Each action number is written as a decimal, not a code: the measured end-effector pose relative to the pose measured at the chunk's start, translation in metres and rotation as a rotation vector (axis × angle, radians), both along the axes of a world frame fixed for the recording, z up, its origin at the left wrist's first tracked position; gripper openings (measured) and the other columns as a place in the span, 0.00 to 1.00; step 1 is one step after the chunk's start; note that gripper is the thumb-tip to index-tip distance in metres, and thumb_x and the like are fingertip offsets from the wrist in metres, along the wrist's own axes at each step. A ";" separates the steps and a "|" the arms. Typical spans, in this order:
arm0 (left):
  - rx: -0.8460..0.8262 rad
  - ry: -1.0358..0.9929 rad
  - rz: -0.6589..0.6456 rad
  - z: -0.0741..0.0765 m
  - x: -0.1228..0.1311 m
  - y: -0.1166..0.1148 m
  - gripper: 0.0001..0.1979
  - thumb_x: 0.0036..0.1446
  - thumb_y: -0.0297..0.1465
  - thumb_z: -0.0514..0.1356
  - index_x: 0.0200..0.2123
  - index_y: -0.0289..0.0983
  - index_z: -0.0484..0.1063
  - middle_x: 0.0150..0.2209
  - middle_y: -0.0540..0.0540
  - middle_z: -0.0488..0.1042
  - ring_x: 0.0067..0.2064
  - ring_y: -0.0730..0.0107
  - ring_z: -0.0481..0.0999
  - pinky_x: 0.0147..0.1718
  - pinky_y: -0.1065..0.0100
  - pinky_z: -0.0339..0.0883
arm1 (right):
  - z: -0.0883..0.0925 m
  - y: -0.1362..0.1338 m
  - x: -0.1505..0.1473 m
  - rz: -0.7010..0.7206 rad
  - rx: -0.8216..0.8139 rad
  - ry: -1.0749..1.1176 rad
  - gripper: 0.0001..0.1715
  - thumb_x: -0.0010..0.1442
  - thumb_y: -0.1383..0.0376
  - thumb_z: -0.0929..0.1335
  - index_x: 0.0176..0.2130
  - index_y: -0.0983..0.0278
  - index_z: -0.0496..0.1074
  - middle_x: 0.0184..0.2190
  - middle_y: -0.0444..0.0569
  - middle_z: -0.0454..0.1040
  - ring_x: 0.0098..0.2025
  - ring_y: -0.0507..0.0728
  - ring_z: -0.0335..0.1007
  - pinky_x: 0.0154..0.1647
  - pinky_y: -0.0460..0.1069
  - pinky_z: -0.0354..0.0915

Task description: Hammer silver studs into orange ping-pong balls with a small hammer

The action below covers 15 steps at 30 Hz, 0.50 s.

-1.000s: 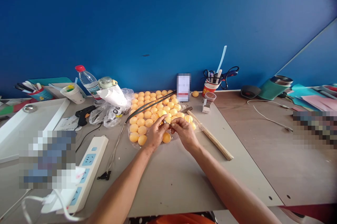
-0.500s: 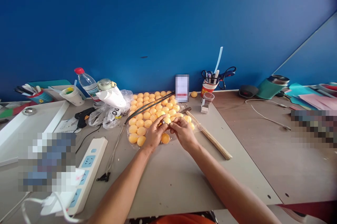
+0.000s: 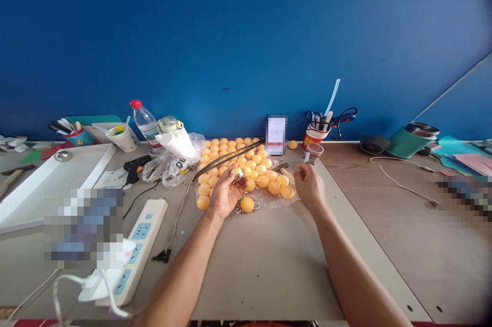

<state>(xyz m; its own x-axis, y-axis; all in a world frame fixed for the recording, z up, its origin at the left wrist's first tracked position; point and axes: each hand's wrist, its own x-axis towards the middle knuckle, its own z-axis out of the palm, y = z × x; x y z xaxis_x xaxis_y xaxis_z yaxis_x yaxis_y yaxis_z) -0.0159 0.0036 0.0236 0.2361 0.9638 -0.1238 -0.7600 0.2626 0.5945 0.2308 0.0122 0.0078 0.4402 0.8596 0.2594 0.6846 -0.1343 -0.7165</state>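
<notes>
My left hand (image 3: 224, 192) is closed on an orange ball (image 3: 237, 172) with a small shiny metal bit on it. It hovers over the front of a sheet of several orange balls (image 3: 246, 155). One more orange ball (image 3: 247, 204) lies on shiny bits just in front. My right hand (image 3: 309, 184) is off to the right of the balls, fingers curled near a thin wooden stick (image 3: 287, 172) and a small clear jar (image 3: 314, 150). What those fingers hold is hidden.
A black strap (image 3: 226, 159) crosses the balls. To the left are plastic bags (image 3: 172, 165), a glue gun (image 3: 134, 165), a water bottle (image 3: 145, 123), a power strip (image 3: 140, 237) and a white tray (image 3: 57, 178). A cup of scissors (image 3: 315, 133), a green mug (image 3: 410, 140) and a white cable (image 3: 400, 178) are on the right.
My hands were pinched together on one ball; now the right hand has let go and moved right toward the stick. The left keeps the ball. The view shifted left.
</notes>
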 end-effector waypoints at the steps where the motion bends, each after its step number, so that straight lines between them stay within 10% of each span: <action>1: -0.002 -0.007 0.005 0.001 0.000 0.000 0.27 0.49 0.29 0.66 0.53 0.39 0.67 0.36 0.47 0.76 0.35 0.69 0.77 0.36 0.68 0.70 | -0.003 0.003 0.008 -0.019 -0.093 -0.082 0.15 0.55 0.62 0.64 0.41 0.63 0.72 0.39 0.54 0.75 0.37 0.59 0.69 0.36 0.50 0.61; 5: 0.041 0.028 0.018 0.000 0.001 0.001 0.27 0.47 0.28 0.68 0.52 0.38 0.67 0.37 0.47 0.75 0.33 0.74 0.74 0.31 0.73 0.66 | -0.013 0.008 0.026 0.075 -0.441 -0.264 0.13 0.56 0.59 0.65 0.35 0.63 0.75 0.38 0.56 0.76 0.37 0.61 0.71 0.33 0.50 0.60; 15: -0.008 -0.015 -0.018 0.001 0.000 0.000 0.18 0.50 0.32 0.63 0.45 0.36 0.70 0.30 0.45 0.73 0.26 0.75 0.68 0.26 0.73 0.62 | -0.005 0.001 0.013 0.173 -0.610 -0.448 0.17 0.59 0.63 0.62 0.46 0.63 0.74 0.44 0.58 0.75 0.44 0.63 0.72 0.37 0.51 0.61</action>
<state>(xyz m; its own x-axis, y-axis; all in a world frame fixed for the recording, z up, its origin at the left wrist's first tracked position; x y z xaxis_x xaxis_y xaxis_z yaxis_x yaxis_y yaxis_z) -0.0163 0.0037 0.0242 0.2554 0.9584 -0.1274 -0.7640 0.2808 0.5809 0.2433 0.0135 0.0030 0.2519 0.9544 -0.1602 0.9386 -0.2813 -0.1999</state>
